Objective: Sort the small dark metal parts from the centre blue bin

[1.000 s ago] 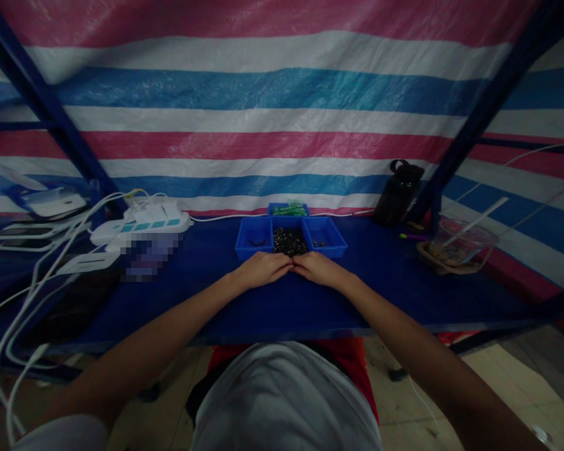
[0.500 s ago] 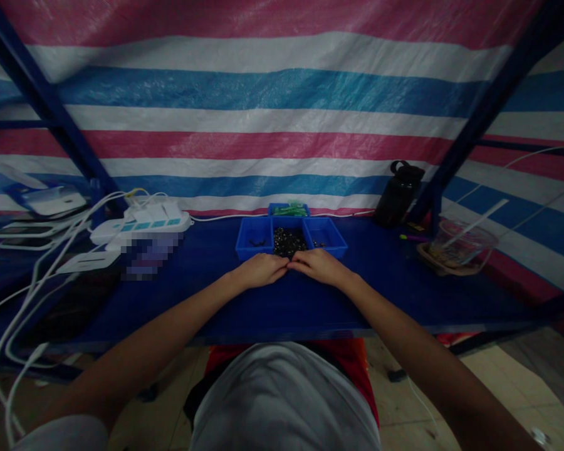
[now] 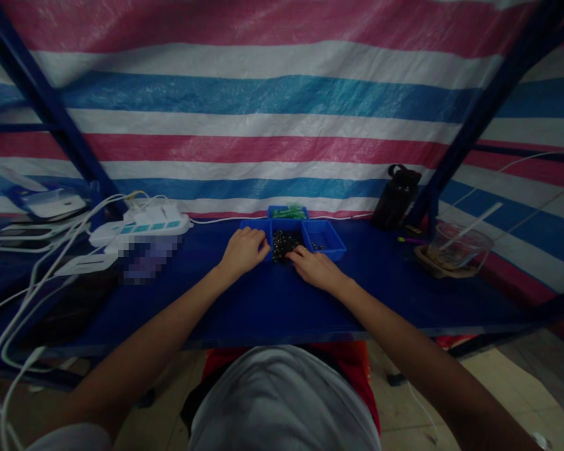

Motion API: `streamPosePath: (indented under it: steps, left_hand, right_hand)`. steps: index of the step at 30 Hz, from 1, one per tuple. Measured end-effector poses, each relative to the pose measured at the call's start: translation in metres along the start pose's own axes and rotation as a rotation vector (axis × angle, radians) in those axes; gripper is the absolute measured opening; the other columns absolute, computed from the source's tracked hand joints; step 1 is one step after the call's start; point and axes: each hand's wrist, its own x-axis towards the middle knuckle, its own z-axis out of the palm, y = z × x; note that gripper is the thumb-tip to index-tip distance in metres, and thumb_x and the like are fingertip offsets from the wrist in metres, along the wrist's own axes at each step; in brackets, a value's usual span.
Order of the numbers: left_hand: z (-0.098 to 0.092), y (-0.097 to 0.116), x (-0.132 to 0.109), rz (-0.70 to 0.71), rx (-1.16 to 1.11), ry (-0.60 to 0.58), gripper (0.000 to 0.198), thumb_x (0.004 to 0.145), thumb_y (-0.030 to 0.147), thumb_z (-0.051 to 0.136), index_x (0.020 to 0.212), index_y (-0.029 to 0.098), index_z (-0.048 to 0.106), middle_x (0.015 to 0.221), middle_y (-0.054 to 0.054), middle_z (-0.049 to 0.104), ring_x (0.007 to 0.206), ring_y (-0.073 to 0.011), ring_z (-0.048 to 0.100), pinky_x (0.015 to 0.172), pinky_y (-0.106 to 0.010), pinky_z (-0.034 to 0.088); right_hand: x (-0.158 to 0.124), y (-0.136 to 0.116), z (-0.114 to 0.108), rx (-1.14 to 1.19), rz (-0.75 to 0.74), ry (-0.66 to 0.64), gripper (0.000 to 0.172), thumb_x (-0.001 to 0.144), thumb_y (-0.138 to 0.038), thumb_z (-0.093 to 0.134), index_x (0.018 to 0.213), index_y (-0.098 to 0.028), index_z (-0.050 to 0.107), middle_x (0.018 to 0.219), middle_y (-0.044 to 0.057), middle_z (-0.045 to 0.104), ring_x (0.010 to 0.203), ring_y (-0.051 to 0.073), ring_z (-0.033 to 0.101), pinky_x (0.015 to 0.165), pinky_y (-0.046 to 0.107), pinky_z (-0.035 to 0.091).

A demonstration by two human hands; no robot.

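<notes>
the middle blue bin (image 3: 287, 223) is the landmark here, and the heap of small dark parts (image 3: 284, 240) lies inside it; the heap looks glossy, with bright specks among the black, and the single pieces are too small to tell their shape or which way each one's long axis points; the bin itself seems longer from its near side to its far side than across

the right hand (image 3: 316, 268) is the nearer one; it comes in from the near right corner of the middle blue bin, fingers bent down, its fingertips at the near part of the heap, so the bulk of the parts lies ahead and slightly left of that grip; the finger gap looks narrow, but i cannot tell whether a piece is pinched there

the left hand (image 3: 244, 252) is just left of the middle blue bin, over the near side of the left blue bin (image 3: 255, 223) and hiding most of it; its fingers curl loosely with the thumb side facing the heap, which lies just to its right; whether it holds anything is hidden

right of the middle blue bin, the right blue bin (image 3: 333, 235) carries a few small pieces (image 3: 317, 246); directly behind the middle blue bin, a smaller blue bin (image 3: 271, 212) holds green packets (image 3: 289, 213); well apart to its right and farther back stands a black bottle (image 3: 395, 199)
</notes>
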Motion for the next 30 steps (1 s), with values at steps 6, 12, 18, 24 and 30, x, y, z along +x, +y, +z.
streamPosePath:
  steps: [6, 12, 18, 24, 30]
  left_hand:
    - [0.005, -0.003, -0.001, -0.153, 0.011, -0.123, 0.026, 0.087, 0.029, 0.040, 0.073, 0.015, 0.058, 0.076, -0.008, 0.062, 0.077, -0.0227, 0.054, 0.069, -0.034, 0.038]
    - [0.007, -0.003, -0.002, -0.144, 0.029, -0.073, 0.030, 0.090, 0.031, 0.038, 0.077, 0.015, 0.059, 0.079, -0.008, 0.061, 0.080, -0.0225, 0.053, 0.071, -0.035, 0.039]
    - [0.000, 0.005, -0.002, 0.251, -0.071, 0.022, 0.025, 0.092, 0.027, 0.038, 0.087, 0.015, 0.060, 0.084, -0.008, 0.059, 0.082, -0.0185, 0.053, 0.076, -0.031, 0.041]
    - [0.007, 0.029, -0.015, 0.597, -0.163, -0.123, 0.025, 0.093, 0.027, 0.037, 0.083, 0.016, 0.058, 0.076, -0.004, 0.061, 0.068, -0.0130, 0.057, 0.060, -0.024, 0.042]
    - [0.019, 0.032, -0.020, 0.526, -0.208, -0.286, 0.022, 0.092, 0.029, 0.040, 0.084, 0.017, 0.057, 0.075, -0.003, 0.065, 0.064, -0.0139, 0.061, 0.057, -0.023, 0.043]
  right_hand:
    - [0.000, -0.003, 0.001, -0.101, 0.038, -0.082, 0.038, 0.095, -0.020, 0.028, 0.130, -0.025, 0.042, 0.122, 0.011, 0.052, 0.083, 0.020, 0.063, 0.068, 0.030, 0.048]
    - [0.000, -0.003, -0.002, -0.113, 0.000, -0.111, 0.033, 0.094, -0.016, 0.030, 0.118, -0.020, 0.051, 0.116, 0.011, 0.055, 0.086, 0.019, 0.062, 0.069, 0.027, 0.046]
    - [0.001, -0.004, -0.002, -0.106, -0.031, -0.094, 0.028, 0.095, -0.018, 0.031, 0.111, -0.018, 0.054, 0.108, 0.011, 0.059, 0.084, 0.019, 0.062, 0.067, 0.027, 0.045]
    - [0.001, -0.004, -0.003, -0.049, -0.033, -0.062, 0.020, 0.094, -0.021, 0.037, 0.103, -0.017, 0.054, 0.101, 0.009, 0.062, 0.085, 0.019, 0.061, 0.066, 0.024, 0.042]
    - [0.002, 0.001, 0.001, 0.058, -0.063, -0.010, 0.015, 0.093, -0.022, 0.044, 0.101, -0.017, 0.056, 0.095, 0.007, 0.064, 0.084, 0.017, 0.061, 0.068, 0.023, 0.040]
